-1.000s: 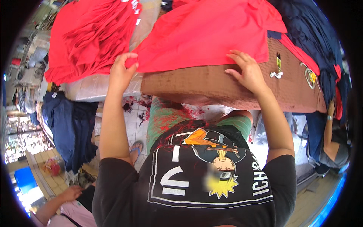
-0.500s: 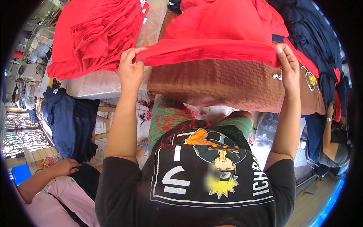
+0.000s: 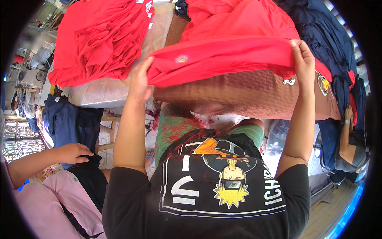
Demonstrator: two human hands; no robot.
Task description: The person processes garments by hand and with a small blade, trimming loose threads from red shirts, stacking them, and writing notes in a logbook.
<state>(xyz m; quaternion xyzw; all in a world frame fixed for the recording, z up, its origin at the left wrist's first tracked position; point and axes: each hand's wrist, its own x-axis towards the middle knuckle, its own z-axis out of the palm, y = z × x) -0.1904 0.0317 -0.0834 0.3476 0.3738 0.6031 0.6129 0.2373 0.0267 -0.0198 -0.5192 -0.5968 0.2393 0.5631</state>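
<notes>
Stretched between my two hands is a red garment, its edge held up above a brown padded surface. A small round emblem shows on its left part. My left hand grips the left end, thumb on top, with part of its fingers hidden by the cloth. At the other end, my right hand pinches the upper corner between thumb and fingers. The garment's far side runs into a heap of red cloth behind it, and I cannot tell where one stops and the other begins.
A tall stack of red garments lies at the far left on a plastic-wrapped surface. Navy clothes are heaped at the right, others hang at the left. A co-worker's hand is at lower left; another person's arm is at right.
The held cloth has turned from a narrow band to a wider panel, and its emblem has come into view. My left hand has lowered slightly. The co-worker's hand at left has risen.
</notes>
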